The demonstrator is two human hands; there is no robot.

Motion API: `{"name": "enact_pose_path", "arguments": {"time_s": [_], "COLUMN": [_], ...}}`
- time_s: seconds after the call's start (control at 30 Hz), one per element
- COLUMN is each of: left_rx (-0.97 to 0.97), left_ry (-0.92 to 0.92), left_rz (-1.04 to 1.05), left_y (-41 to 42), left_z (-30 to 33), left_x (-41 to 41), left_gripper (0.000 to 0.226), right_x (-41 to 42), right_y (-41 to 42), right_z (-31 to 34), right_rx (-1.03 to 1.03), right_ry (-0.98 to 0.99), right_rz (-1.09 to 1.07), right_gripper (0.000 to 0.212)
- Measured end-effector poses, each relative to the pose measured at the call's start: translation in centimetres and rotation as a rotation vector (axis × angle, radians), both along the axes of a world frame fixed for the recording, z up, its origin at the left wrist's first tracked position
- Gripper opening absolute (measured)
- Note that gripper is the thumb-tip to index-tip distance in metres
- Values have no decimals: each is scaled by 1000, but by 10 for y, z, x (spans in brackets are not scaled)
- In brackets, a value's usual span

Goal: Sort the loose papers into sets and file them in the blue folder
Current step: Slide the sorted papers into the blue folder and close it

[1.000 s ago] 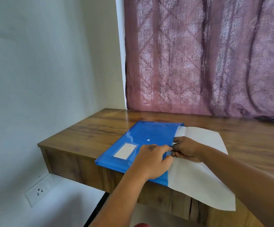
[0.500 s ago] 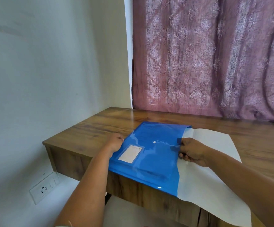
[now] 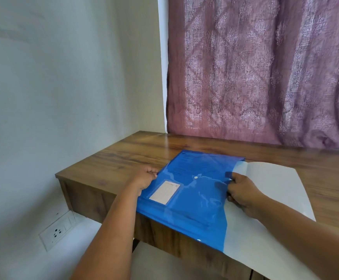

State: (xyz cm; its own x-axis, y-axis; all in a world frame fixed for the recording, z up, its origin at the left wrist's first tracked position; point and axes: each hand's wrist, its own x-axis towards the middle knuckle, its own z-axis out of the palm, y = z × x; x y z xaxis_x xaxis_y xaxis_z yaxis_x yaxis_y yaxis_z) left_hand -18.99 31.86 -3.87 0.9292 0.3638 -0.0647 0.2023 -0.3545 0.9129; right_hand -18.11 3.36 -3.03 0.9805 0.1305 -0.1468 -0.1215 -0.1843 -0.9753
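A blue plastic folder (image 3: pixel 194 190) with a white snap button and a label pocket lies on the wooden desk (image 3: pixel 124 156), its near corner hanging over the front edge. White papers (image 3: pixel 269 186) stick out of its right, open side. My left hand (image 3: pixel 146 176) grips the folder's left edge with curled fingers. My right hand (image 3: pixel 243 190) pinches the papers and the folder's edge at the opening.
A purple patterned curtain (image 3: pixel 261 73) hangs behind the desk. A white wall (image 3: pixel 53 87) closes off the left, with a socket plate (image 3: pixel 56 233) low down below the desk's left end. The papers overhang the desk's front edge.
My left hand left the folder's opening beside my right hand and went to the folder's left edge, which it now grips. The view has shifted a little to the left.
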Motion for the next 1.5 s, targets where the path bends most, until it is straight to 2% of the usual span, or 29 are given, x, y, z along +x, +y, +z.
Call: {"name": "enact_pose_path", "arguments": {"time_s": [0.23,0.33,0.6,0.8,0.9,1.0,1.13,1.23,1.37,1.5], "left_rx": [-28,-39,-44,-44,-33,-20,-13,-16,-14,-17], "left_ry": [-11,-18,-16,-33,-44,-49,-16,27,12,6], "left_rz": [46,55,50,63,69,72,41,15,24,23], "left_y": [0,0,0,-1,-1,-2,2,3,0,-4], "left_z": [-5,-5,-5,-5,-7,-7,-3,0,3,4], "left_x": [2,3,2,3,2,2,4,4,2,-3], "left_gripper": [25,27,25,20,24,25,26,25,26,32], "right_x": [3,3,5,8,12,14,17,18,25,32], "right_y": [3,2,6,8,-2,-14,-14,-11,-11,-16], "right_z": [-6,-6,-7,-3,0,3,4,5,3,3], "right_rx": [-5,55,-16,-35,-252,-448,-351,-358,-391,-183], "right_ry": [17,21,14,34,-44,-168,-109,-96,-113,-15], "right_rz": [-22,-35,-51,-13,19,-76,-105,-77,-36,-40], "right_gripper": [44,40,55,57,44,22,22,5,15,22]}}
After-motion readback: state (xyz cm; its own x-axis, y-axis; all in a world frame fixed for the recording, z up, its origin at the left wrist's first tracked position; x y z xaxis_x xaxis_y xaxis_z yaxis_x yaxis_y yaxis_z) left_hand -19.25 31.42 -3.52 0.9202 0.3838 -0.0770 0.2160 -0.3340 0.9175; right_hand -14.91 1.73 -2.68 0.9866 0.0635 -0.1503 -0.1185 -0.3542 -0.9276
